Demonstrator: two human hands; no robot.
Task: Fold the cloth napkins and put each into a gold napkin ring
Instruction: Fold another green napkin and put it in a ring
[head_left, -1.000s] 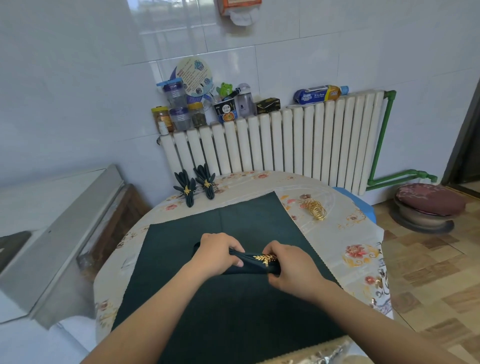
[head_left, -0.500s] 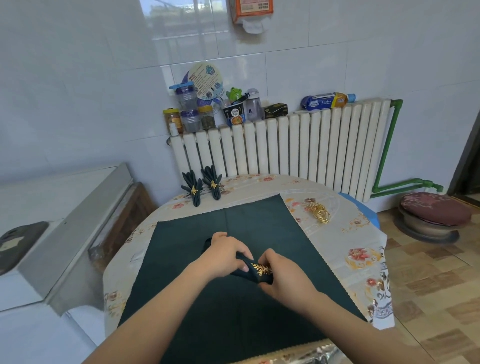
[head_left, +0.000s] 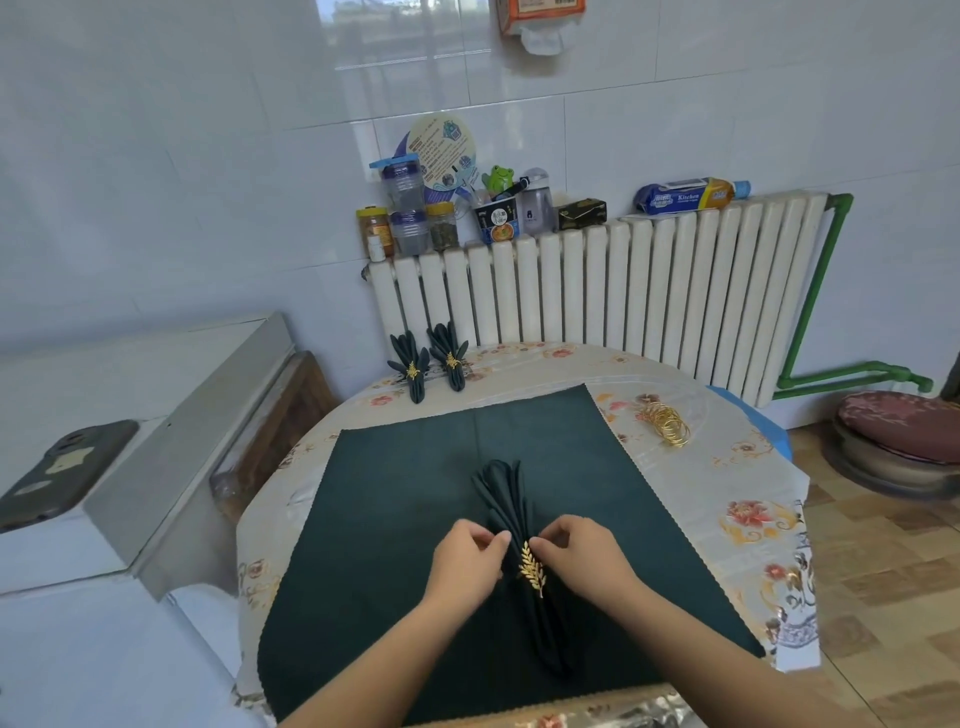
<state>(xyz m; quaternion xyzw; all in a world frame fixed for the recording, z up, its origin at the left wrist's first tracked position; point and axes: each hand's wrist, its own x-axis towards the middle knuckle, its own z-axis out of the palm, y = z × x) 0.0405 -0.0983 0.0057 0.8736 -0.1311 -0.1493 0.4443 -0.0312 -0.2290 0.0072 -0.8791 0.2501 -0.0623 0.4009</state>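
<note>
The folded napkin (head_left: 524, 561) lay on the flat dark green cloth (head_left: 374, 519), its long axis running near to far, tail toward the person and pleated fan pointing away toward the radiator (head_left: 623, 291). A gold leaf ring (head_left: 532, 569) cinched its middle. Both forearms reached in from the near edge. The left hand (head_left: 465, 564) and right hand (head_left: 582, 558) flanked the ring, curled fingers pinching the pleats just above it. The napkin looked dark green, gathered tight at the ring. Farther right on the floral table (head_left: 727, 493) sat spare gold rings (head_left: 665, 423); at the far edge lay two finished napkins (head_left: 431, 364).
</note>
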